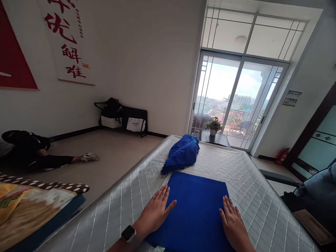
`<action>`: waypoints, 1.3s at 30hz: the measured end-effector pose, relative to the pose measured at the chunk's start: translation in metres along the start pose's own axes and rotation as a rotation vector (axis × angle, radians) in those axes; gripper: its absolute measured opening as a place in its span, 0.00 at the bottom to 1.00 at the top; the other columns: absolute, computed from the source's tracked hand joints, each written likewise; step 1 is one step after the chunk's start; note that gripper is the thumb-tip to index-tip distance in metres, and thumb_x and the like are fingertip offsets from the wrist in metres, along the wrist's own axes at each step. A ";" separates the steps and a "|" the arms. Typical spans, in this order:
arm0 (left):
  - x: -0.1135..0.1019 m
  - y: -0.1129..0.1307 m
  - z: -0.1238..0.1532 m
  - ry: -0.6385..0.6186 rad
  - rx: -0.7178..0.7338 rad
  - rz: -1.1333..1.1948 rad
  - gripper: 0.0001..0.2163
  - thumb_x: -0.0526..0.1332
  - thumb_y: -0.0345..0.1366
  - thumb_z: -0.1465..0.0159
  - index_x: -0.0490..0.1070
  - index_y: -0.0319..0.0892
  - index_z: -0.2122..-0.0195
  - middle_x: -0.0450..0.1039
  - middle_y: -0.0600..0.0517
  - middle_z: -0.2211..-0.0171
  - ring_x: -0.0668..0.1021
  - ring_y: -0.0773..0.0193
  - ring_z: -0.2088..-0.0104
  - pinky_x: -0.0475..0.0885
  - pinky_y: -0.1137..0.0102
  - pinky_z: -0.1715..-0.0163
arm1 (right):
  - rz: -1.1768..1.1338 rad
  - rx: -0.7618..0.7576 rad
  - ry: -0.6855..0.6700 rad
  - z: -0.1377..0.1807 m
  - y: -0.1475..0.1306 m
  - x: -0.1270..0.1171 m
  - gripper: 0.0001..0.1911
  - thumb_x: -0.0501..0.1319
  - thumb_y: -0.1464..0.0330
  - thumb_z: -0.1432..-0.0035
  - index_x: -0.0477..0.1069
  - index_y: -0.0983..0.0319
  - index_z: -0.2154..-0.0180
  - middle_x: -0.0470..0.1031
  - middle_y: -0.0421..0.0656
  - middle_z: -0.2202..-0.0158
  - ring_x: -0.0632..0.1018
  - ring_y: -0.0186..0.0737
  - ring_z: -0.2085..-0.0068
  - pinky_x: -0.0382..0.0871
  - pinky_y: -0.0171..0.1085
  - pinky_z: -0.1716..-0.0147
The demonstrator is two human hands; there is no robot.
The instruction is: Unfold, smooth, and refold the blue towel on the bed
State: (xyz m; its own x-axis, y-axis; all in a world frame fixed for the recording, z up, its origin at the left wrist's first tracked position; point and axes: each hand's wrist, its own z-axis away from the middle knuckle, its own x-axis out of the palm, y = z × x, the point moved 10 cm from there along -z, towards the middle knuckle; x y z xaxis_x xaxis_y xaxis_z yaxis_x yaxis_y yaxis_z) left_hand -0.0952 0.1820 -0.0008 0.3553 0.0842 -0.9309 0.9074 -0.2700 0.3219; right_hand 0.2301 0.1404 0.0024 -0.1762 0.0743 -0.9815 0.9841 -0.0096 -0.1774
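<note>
A flat, neatly folded blue cloth (195, 206) lies on the silver quilted mattress (126, 199) in front of me. My left hand (156, 207) rests on its left edge, fingers stretched out and thumb spread over the cloth. On the opposite edge lies my right hand (232, 218), also flat with straight fingers. Neither hand grips anything. Just beyond the folded piece sits a crumpled blue cloth (183, 152), apart from both hands. A small pale tag (159, 249) shows at the near edge of the folded cloth.
A second bed with a patterned blanket (39, 203) stands at left. Past it, a person (31, 150) sits on the floor. Black bags (111, 108) rest by the wall. A potted plant (214, 126) stands on a dark table before the glass doors (231, 94).
</note>
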 end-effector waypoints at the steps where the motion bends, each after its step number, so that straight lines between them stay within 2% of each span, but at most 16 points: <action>1: -0.003 -0.001 0.001 -0.002 -0.007 0.007 0.38 0.41 0.60 0.31 0.49 0.35 0.31 0.46 0.42 0.29 0.53 0.49 0.31 0.53 0.52 0.33 | 0.002 -0.001 -0.008 -0.001 0.001 0.001 0.34 0.34 0.57 0.32 0.40 0.66 0.30 0.41 0.43 0.28 0.44 0.38 0.29 0.40 0.46 0.31; 6: -0.012 -0.004 0.001 -0.072 -0.048 0.020 0.41 0.37 0.62 0.32 0.47 0.31 0.31 0.43 0.40 0.29 0.53 0.49 0.30 0.51 0.52 0.32 | 0.001 0.008 -0.047 -0.003 0.005 0.008 0.35 0.34 0.56 0.32 0.40 0.67 0.30 0.42 0.44 0.28 0.45 0.38 0.29 0.41 0.46 0.31; 9: -0.013 -0.007 -0.002 -0.051 -0.049 0.004 0.40 0.37 0.62 0.32 0.48 0.32 0.31 0.46 0.40 0.30 0.53 0.49 0.30 0.52 0.53 0.32 | 0.009 0.016 -0.038 -0.004 0.009 0.006 0.34 0.34 0.57 0.32 0.42 0.67 0.30 0.43 0.44 0.28 0.46 0.38 0.29 0.42 0.46 0.32; 15: -0.009 -0.012 -0.005 -0.004 -0.033 -0.005 0.39 0.39 0.61 0.32 0.51 0.34 0.31 0.49 0.39 0.30 0.54 0.49 0.31 0.54 0.52 0.33 | 0.062 0.001 -0.015 -0.013 0.005 -0.018 0.34 0.38 0.57 0.32 0.47 0.65 0.31 0.47 0.43 0.29 0.48 0.41 0.29 0.44 0.47 0.32; 20: -0.014 -0.010 -0.003 0.004 -0.033 0.006 0.40 0.39 0.62 0.33 0.52 0.32 0.32 0.51 0.38 0.31 0.54 0.48 0.31 0.54 0.51 0.33 | 0.048 -0.011 -0.007 -0.038 -0.009 -0.035 0.33 0.36 0.58 0.32 0.46 0.67 0.31 0.46 0.44 0.28 0.47 0.40 0.29 0.43 0.45 0.32; 22: -0.015 -0.009 -0.002 -0.008 -0.038 0.005 0.41 0.40 0.62 0.33 0.52 0.31 0.32 0.50 0.38 0.31 0.54 0.48 0.31 0.54 0.53 0.33 | 0.026 0.012 0.007 -0.048 -0.008 -0.030 0.34 0.35 0.58 0.31 0.45 0.67 0.31 0.46 0.45 0.28 0.47 0.40 0.29 0.44 0.46 0.32; 26: -0.016 -0.007 -0.002 -0.025 -0.029 -0.009 0.41 0.39 0.62 0.33 0.52 0.32 0.32 0.49 0.38 0.31 0.55 0.49 0.31 0.54 0.53 0.33 | 0.032 0.075 0.019 -0.061 0.006 -0.004 0.34 0.36 0.60 0.32 0.46 0.70 0.31 0.45 0.48 0.28 0.47 0.42 0.29 0.45 0.46 0.33; 29: -0.013 -0.010 -0.003 -0.042 -0.046 -0.015 0.41 0.39 0.62 0.33 0.51 0.32 0.32 0.48 0.39 0.30 0.54 0.49 0.31 0.52 0.52 0.33 | 0.049 0.050 0.027 -0.062 0.009 0.008 0.34 0.36 0.60 0.32 0.47 0.71 0.31 0.46 0.49 0.28 0.46 0.43 0.29 0.45 0.47 0.33; 35: -0.012 -0.013 -0.003 -0.002 -0.013 -0.005 0.36 0.40 0.60 0.32 0.51 0.39 0.31 0.50 0.43 0.30 0.56 0.49 0.31 0.54 0.51 0.34 | 0.029 0.047 0.022 -0.058 0.008 0.004 0.34 0.35 0.59 0.31 0.45 0.70 0.31 0.45 0.48 0.28 0.44 0.41 0.29 0.44 0.47 0.32; 39: -0.018 -0.012 -0.004 0.038 -0.030 -0.050 0.36 0.41 0.60 0.32 0.51 0.39 0.31 0.52 0.43 0.30 0.57 0.51 0.31 0.53 0.52 0.33 | 0.015 0.052 0.030 -0.057 0.006 0.001 0.34 0.35 0.59 0.31 0.45 0.69 0.31 0.45 0.47 0.28 0.45 0.41 0.29 0.43 0.47 0.32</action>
State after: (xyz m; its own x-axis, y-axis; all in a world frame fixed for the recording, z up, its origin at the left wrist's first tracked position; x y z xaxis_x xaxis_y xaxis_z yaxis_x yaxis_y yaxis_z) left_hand -0.1114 0.1876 0.0132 0.3168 0.1338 -0.9390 0.9306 -0.2354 0.2804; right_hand 0.2370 0.1975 0.0042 -0.1597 0.1035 -0.9817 0.9840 -0.0625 -0.1666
